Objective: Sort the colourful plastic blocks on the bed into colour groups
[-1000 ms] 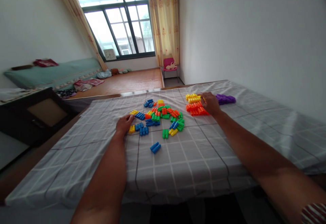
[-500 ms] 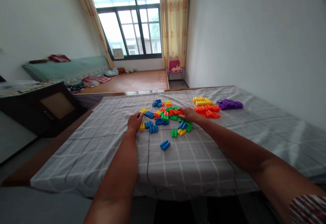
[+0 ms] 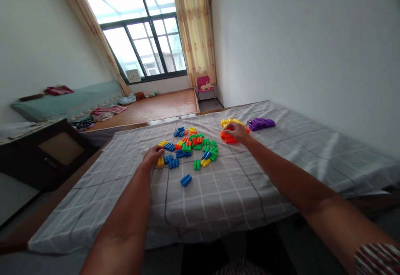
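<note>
A mixed heap of plastic bullet-shaped building blocks (image 3: 197, 140) in green, orange, blue and yellow lies mid-table. At its left edge my left hand (image 3: 153, 156) rests with curled fingers, beside a yellow block (image 3: 160, 162) and blue blocks (image 3: 169, 146); what its fingertips hold, if anything, is hidden. My right hand (image 3: 237, 132) is over the orange block pile (image 3: 229, 138), fingers pinched on what looks like an orange block. Behind that hand lies the yellow block pile (image 3: 226, 122), with the purple block pile (image 3: 261, 123) to its right.
A grey checked cloth (image 3: 218, 196) covers the table. One blue block pair (image 3: 186, 180) lies nearer me, apart from the heap. A dark cabinet (image 3: 37, 154) stands at left, a bed platform (image 3: 159, 106) beyond the table, and a white wall (image 3: 306, 58) at right.
My right hand has gone from the mixed heap rightward to the orange pile. The left hand stays at the heap's left edge. The whole view has shifted and tilted slightly.
</note>
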`<state>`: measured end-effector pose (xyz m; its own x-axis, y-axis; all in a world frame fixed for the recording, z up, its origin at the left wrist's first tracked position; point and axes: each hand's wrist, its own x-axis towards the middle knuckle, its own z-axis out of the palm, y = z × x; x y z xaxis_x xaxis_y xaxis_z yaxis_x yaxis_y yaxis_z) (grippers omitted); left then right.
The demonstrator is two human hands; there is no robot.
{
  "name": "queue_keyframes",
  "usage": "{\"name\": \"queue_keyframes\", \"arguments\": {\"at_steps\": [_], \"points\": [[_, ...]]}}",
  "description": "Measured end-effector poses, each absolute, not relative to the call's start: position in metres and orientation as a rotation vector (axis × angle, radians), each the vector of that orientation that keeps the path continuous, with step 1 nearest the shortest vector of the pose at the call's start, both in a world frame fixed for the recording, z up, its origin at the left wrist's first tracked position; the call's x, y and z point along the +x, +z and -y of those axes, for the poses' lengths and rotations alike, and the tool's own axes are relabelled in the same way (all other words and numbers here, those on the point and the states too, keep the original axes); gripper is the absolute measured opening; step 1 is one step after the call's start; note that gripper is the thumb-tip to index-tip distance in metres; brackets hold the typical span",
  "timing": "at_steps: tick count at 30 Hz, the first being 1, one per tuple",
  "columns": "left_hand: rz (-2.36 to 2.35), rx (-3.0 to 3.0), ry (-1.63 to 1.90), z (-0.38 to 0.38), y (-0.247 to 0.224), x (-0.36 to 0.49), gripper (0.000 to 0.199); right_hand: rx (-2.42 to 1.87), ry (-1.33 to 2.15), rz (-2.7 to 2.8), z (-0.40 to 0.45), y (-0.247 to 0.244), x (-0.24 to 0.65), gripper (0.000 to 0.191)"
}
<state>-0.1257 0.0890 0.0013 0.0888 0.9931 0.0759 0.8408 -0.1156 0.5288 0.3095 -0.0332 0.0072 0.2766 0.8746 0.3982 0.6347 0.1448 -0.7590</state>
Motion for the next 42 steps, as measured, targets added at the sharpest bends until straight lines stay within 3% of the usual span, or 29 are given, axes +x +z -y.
{"name": "queue_keyframes", "arguments": {"at_steps": [6,12,23,29,36,42], "points": [[-1.688,1.902,0.474,-0.096,0.02,-0.14,0.034,-1.556,0.352,0.982,0.047,-0.017,0.385,0.027],[-1.969,2.052,0.752,-0.077,-0.013,-0.153,0.036,-1.516,0.321,1.007,0.065,-0.038,0.391,0.033],[-1.941,2.077,0.744,-0.068,-0.019,-0.151,0.036,-2.026,0.03,1.059,0.063,-0.046,0.387,0.038],[-1.932,2.066,0.714,-0.066,-0.021,-0.15,0.035,-2.093,-0.056,1.093,0.073,-0.042,0.384,0.048],[-1.938,2.065,0.696,-0.063,-0.026,-0.144,0.031,-1.847,-0.334,1.301,0.078,-0.031,0.353,0.035],[-1.892,2.061,0.718,-0.059,-0.025,-0.141,0.031,-1.669,-0.074,1.904,0.042,-0.016,0.273,0.026]]}}
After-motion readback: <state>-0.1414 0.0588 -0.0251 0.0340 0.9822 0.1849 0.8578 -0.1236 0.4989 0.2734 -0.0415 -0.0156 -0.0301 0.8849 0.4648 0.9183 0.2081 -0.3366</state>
